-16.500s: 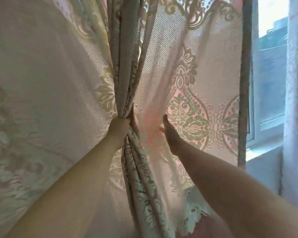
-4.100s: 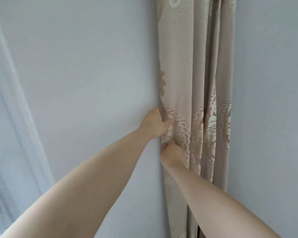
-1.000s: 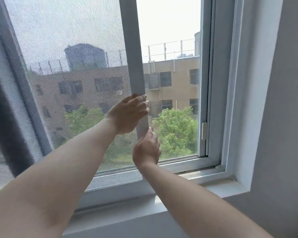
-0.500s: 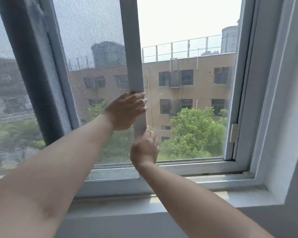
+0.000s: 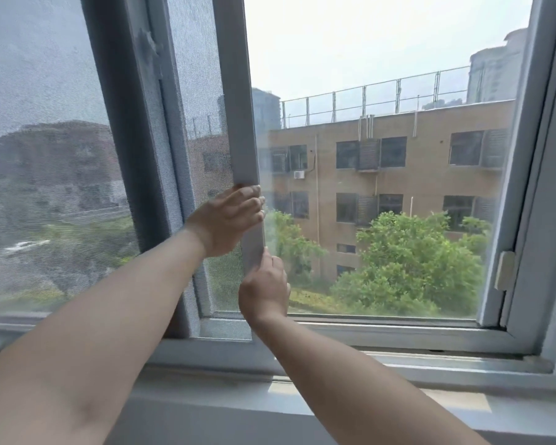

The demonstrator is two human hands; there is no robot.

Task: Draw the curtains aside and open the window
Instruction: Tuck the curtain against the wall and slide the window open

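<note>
A grey sliding window sash with insect mesh behind it stands upright in the middle of the window. My left hand wraps around its vertical edge at mid height. Just below, my right hand grips the same edge. To the right of the sash the window gap is open onto a tan building and green trees. No curtain is in view.
The fixed window frame rises at the right, with a small latch plate on it. A white sill runs along the bottom. A second meshed pane fills the left side.
The sash has slid further left under both hands, widening the open gap. Earlier, the patterned curtain was gathered and pushed against the wall.
</note>
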